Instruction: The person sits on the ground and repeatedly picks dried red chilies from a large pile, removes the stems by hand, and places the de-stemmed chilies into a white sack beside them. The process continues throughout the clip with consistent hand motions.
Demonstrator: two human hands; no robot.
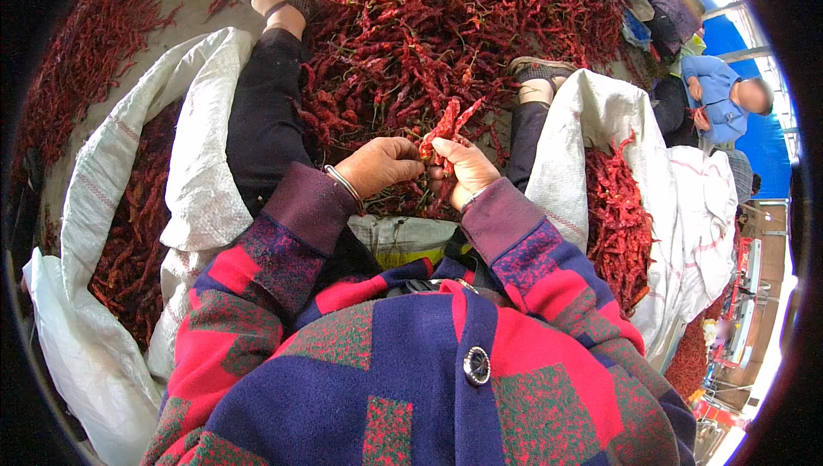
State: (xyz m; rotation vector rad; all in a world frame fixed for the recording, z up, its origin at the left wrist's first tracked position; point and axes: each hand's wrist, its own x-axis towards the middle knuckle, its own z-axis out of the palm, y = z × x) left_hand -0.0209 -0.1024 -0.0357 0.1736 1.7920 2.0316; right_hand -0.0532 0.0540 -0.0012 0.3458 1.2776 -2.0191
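In the middle of the head view, my right hand (465, 173) grips a few dried red chillies (450, 123) upright between thumb and fingers. My left hand (373, 170), a bangle at its wrist, is closed beside them, fingertips at the chillies' lower ends; whatever is pinched there is too small to make out. Beneath and beyond both hands, a heap of red chillies (394, 37) with stems spreads over the floor (159, 29) between my outstretched legs.
Open white woven sacks holding chillies stand at my left (206, 174) and right (557, 174). A pale sack (394, 234) lies below my hands. At upper right, a person in blue (716, 102) sits before a blue sheet (763, 162). More chillies (60, 89) are piled at far left.
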